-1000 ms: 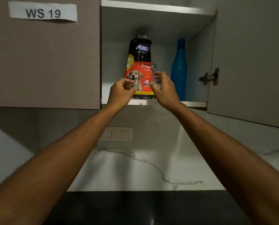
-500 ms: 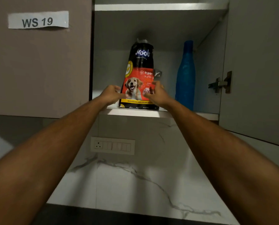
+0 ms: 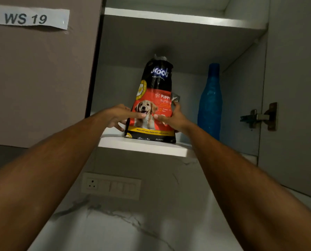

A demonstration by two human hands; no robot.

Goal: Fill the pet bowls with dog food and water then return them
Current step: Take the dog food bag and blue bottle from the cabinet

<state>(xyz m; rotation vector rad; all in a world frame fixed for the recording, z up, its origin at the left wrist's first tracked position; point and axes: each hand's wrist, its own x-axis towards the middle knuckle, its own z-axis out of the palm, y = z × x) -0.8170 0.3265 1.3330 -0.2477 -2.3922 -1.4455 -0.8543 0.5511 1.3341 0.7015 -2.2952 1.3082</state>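
One black-and-red dog food bag (image 3: pixel 152 105), one blue plastic bottle (image 3: pixel 210 102), two hands: left (image 3: pixel 118 115), right (image 3: pixel 173 118); one white paper label (image 3: pixel 27 18).

- Dim overall, grey-green cast; cabinet interior (image 3: pixel 122 82) darkens toward the back.
- Brightest bits are the front edges of the lower shelf (image 3: pixel 143 147) and upper shelf (image 3: pixel 183 18), so the light probably comes from the room side, behind the camera.
- Dark shadow sits just above the top of the dog food bag (image 3: pixel 153 105).
- Bag print and WS 19 label (image 3: pixel 27 19) are readable; blue bottle (image 3: pixel 210 102) is slightly soft.
- Forearms (image 3: pixel 51 169) are soft and stretched toward the bottom corners by the wide-angle lens; cabinet lines splay outward.
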